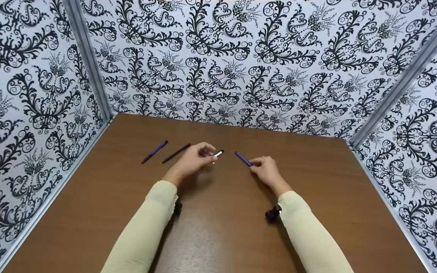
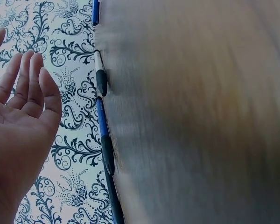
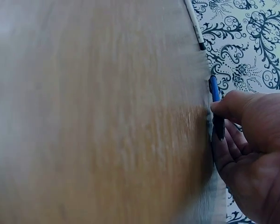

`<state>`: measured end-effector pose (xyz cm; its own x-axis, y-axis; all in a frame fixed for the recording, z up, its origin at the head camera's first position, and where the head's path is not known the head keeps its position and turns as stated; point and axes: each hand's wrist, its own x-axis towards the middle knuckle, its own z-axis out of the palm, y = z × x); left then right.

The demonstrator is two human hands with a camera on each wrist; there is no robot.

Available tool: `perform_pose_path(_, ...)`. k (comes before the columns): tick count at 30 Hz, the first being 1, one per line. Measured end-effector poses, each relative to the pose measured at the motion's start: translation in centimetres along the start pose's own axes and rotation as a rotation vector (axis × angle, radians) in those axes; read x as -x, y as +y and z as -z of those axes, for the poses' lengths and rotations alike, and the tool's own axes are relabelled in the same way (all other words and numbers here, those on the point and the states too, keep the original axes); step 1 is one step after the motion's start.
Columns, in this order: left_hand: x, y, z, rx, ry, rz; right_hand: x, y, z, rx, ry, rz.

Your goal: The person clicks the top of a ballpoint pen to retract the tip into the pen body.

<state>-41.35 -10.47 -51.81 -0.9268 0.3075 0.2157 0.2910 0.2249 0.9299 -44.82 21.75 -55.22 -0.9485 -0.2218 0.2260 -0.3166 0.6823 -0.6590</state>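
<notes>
My left hand [image 1: 196, 158] is above the table with its fingers loosely spread, beside a white pen [image 1: 219, 153] with black ends. In the left wrist view that white pen [image 2: 100, 72] lies apart from the fingers, which hold nothing. Thumb and fingers of my right hand [image 1: 268, 170] pinch a blue pen [image 1: 242, 159] near its black grip end; the right wrist view shows the grip [image 3: 218, 127] partly covered by the hand. Left of my left hand, a black pen [image 1: 175, 153] and another blue pen [image 1: 154, 152] lie slanted, roughly parallel.
All of this is on a brown wooden table [image 1: 222, 212]. Black-and-white patterned walls [image 1: 226, 68] enclose it at the back and both sides, with grey metal posts [image 1: 89, 57] at the corners. A small black device [image 1: 272, 214] sits at the right wrist.
</notes>
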Motion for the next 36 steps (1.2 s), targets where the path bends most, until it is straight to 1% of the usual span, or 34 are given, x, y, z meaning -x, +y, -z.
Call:
perform_pose_path(5, -0.1, 0.2, -0.1, 0.007, 0.001, 0.0, 0.1, 0.0, 0.2, -0.083, 0.017, -0.053)
perform_pose_path(11, -0.1, 0.1, -0.2, 0.017, 0.003, -0.002, 0.5, -0.5, 0.3, -0.225, -0.002, -0.114)
perform_pose_path(15, -0.1, 0.1, -0.4, 0.027, 0.005, 0.003, 0.7, -1.1, 0.2, -0.287, -0.014, -0.113)
perform_pose_path(19, -0.2, 0.2, -0.7, 0.014, 0.018, 0.007, 0.8, -2.2, 0.3, -0.335, -0.008, -0.106)
perform_pose_path(22, -0.4, 0.2, -1.0, 0.01, 0.052, 0.002, 1.0, -3.2, 0.5, -0.344, 0.008, -0.09)
perform_pose_path(26, -0.7, 0.2, -1.4, 0.039, 0.12, -0.013, 1.3, -4.4, 0.6, -0.368, 0.035, -0.053)
perform_pose_path(29, -0.9, 0.3, -1.9, 0.037, 0.169, -0.03, 1.4, -5.2, 0.5, -0.408, 0.063, -0.029)
perform_pose_path(32, -1.1, 0.6, -2.3, 0.036, 0.204, -0.046, 1.6, -6.0, 0.4, -0.435, 0.093, -0.011)
perform_pose_path(36, -1.3, 1.3, -3.0, 0.091, 0.24, -0.064, 1.9, -7.0, 0.1, -0.436, 0.133, 0.026)
